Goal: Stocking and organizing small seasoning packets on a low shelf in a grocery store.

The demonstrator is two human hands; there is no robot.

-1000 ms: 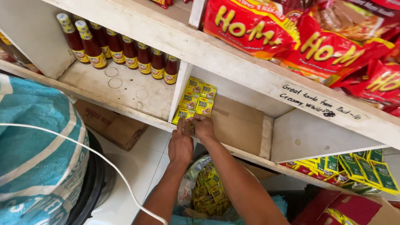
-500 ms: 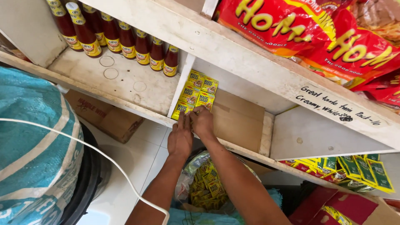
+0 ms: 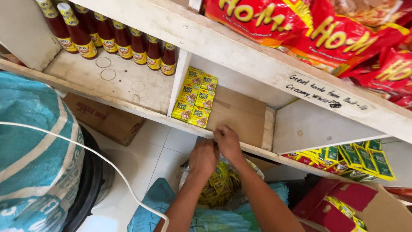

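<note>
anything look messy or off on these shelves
Nothing looks spilled or broken. The small yellow seasoning sachets fill only the left side of their wooden compartment, and faint round marks show on the bare shelf before the red sauce bottles.

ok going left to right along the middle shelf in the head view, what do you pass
sauce bottles → white divider → yellow sachets → bare cardboard, with both hands at its front edge → second divider → empty white bay
</note>
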